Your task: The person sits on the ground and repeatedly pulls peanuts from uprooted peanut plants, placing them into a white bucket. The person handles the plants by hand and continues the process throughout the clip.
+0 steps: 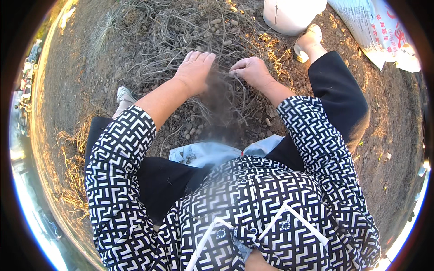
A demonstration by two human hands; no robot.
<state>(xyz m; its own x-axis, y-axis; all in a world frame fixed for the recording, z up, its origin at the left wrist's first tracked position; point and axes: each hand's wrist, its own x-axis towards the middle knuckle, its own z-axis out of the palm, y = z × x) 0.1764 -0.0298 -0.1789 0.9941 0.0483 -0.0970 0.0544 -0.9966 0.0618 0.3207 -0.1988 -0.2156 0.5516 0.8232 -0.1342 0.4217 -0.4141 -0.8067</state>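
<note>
My left hand (195,71) is over a heap of dry plant stalks (162,56), palm turned inward, its fingers pointing away from me. Whether it grips something is hidden behind the back of the hand. To its right, my right hand (252,70) pinches a thin dry stalk between thumb and fingers. Between and below the hands hangs a dark, blurred cloud of soil or dust (222,101). Small brown pods, apparently peanuts (215,22), lie among the stalks beyond the hands, and others (191,132) lie on the soil nearer to me.
A white bucket (288,17) stands beyond my right foot. A white woven sack (376,34) with printed writing lies at the upper right. Pale sheeting (203,153) is on the ground between my legs. Bare soil (390,128) extends on the right. Blurred vehicles (28,71) are at the far left.
</note>
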